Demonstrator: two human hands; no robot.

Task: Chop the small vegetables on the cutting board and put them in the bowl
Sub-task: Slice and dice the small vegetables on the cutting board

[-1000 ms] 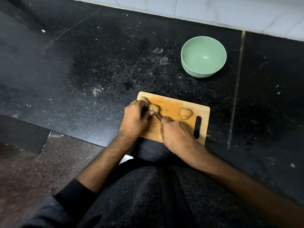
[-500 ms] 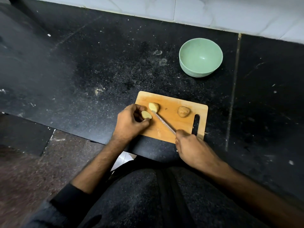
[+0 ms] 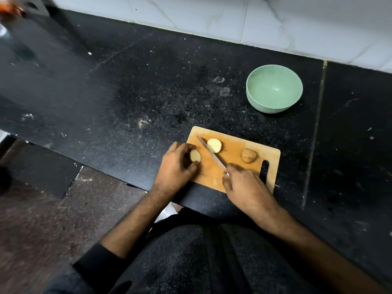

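The knife (image 3: 211,152) lies with its long axis on a diagonal, the tip pointing to the upper left of the frame and the handle end going down to the lower right, where the right hand (image 3: 244,185) has its fingers curled around the handle. The blade is thin and silver, and it sits over the wooden cutting board (image 3: 231,164) between two pieces of a small potato. The left half (image 3: 195,155) shows its pale yellow cut face toward the camera, and the left hand (image 3: 177,166) pinches it between thumb and fingers at the left edge of the board. The other half (image 3: 214,145) lies just to the right of the blade, near the upper side of the board, with the cut face up and a thin brown skin around it. A whole potato (image 3: 248,155), brown and rough, rests more to the right on the board, with its long axis about left to right, apart from the knife. The board is light orange-brown with a dark slot for the handle at its right side, and it is placed in the lower center of the frame on a black speckled counter (image 3: 127,98). A pale green bowl (image 3: 274,89) stands upright at the upper right, well apart from the board. I can read no writing or label on any of these things.
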